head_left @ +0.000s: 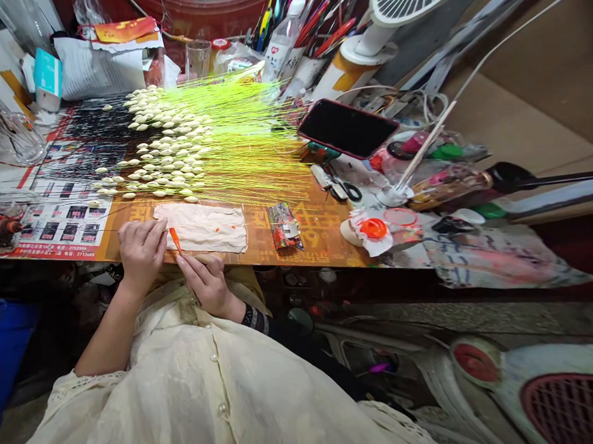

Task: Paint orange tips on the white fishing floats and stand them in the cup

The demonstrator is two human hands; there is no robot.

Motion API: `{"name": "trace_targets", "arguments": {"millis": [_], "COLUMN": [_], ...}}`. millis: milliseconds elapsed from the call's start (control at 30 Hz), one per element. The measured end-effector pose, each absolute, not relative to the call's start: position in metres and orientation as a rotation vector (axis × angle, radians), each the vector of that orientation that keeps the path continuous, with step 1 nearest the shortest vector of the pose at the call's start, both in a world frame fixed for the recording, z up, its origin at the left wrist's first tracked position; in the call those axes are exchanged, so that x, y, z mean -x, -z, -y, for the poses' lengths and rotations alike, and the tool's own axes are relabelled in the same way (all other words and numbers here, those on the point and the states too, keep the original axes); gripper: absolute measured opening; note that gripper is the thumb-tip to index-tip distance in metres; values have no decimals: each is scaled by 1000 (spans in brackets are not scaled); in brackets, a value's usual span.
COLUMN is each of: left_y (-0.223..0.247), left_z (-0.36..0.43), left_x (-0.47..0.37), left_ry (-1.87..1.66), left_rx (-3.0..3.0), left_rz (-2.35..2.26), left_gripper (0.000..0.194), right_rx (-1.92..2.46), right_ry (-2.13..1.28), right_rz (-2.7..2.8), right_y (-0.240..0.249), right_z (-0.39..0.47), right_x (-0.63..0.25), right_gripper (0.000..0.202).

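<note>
My left hand (143, 250) is closed at the table's front edge, its fingers pinched together on a thin rod. Most of that piece is hidden by the fingers. My right hand (207, 283) grips a small paintbrush (175, 240) with a bright orange tip, which points up close to the left fingertips. Under and beyond the fingers lies a pale pink cloth (207, 228) with a few orange spots. Behind it, many cream-coloured oval fishing floats (167, 169) lie in rows, with thin dark stems to the left and yellow-green tips to the right.
A small paint-smeared box (285, 226) lies right of the cloth. Further right are an open pot of orange paint (373, 228), scissors (344, 187) and a propped phone (347, 128). A white fan (414, 0), a bottle (284, 40) and a glass (198, 59) stand behind.
</note>
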State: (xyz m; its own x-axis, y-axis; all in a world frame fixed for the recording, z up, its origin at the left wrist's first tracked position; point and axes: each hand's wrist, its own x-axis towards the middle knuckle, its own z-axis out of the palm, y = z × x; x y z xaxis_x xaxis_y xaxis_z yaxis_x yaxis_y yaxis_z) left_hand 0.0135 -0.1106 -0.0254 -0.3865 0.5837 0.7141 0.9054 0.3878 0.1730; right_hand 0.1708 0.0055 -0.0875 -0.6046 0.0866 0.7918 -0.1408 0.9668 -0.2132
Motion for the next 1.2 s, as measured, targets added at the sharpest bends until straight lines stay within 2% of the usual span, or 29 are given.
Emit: {"name": "trace_targets", "arguments": {"millis": [133, 367, 867, 1200], "left_y": [26, 26, 26, 24], "left_z": [111, 111, 111, 110], "left_x": [-13, -13, -13, -13], "left_ry": [789, 792, 792, 737], "left_rx": [1269, 1276, 1277, 1270], "left_rz": [2138, 2114, 2129, 2108], "left_gripper": [30, 29, 28, 27], "right_rx": [-25, -44, -17, -19], "right_ry": [-289, -314, -283, -301], "right_rz": [2212, 2182, 2238, 2241], "right_y": [86, 84, 88, 92], "right_z": [-5, -5, -5, -6], "right_x": [-171, -171, -171, -172], "right_gripper": [55, 61, 51, 53]}}
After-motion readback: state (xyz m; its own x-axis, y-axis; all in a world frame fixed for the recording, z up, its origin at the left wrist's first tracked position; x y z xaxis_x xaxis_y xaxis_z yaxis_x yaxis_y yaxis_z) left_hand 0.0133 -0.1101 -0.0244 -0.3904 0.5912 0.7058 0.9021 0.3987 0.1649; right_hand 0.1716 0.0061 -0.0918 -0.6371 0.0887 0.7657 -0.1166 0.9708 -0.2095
